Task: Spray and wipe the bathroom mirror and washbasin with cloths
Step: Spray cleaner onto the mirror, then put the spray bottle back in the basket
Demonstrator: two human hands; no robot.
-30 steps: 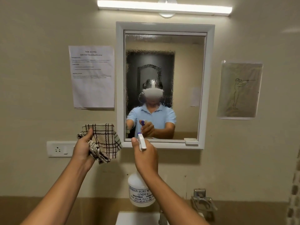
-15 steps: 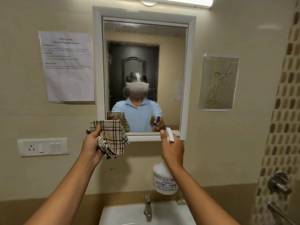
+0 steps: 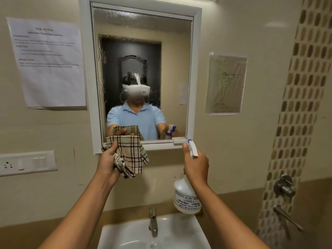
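Spray bottle (image 3: 186, 196) label: "KISSAN AGRI", "(INDIA)"; wall notice (image 3: 47, 63) illegible.

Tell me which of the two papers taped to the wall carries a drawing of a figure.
The paper right of the mirror, the brownish sheet with a line-drawn standing figure. The white sheet on the left holds only printed text.

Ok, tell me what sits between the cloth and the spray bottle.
Nothing sits there: in the head view, only bare beige wall and the mirror's lower frame show between the cloth and the spray bottle.
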